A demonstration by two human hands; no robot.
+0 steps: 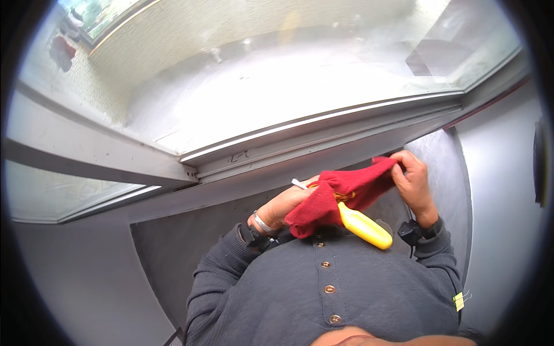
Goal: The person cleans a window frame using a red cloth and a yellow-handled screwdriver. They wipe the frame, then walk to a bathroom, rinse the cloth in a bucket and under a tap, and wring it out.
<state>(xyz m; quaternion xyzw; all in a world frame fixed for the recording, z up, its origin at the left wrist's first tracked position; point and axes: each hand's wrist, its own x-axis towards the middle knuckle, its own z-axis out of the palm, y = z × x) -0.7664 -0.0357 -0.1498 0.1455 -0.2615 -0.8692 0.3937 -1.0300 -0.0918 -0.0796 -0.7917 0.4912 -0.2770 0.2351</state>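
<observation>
A red cloth is stretched between my two hands, close in front of my chest. My left hand holds its near end, together with a thin white stick-like piece that shows above the fingers; the rest of that piece is hidden. With thumb and fingers, my right hand pinches the far corner of the cloth. From the cloth's folds a yellow plastic handle sticks out, pointing down to the right; what it belongs to is hidden. Orange-yellow stitching or cord shows on the cloth beside the handle.
A metal window sill with sliding tracks runs across in front of me. Beyond it lies a bright ledge or floor by a patterned wall. A glazed window frame stands at the left. A pale panel rises at the right.
</observation>
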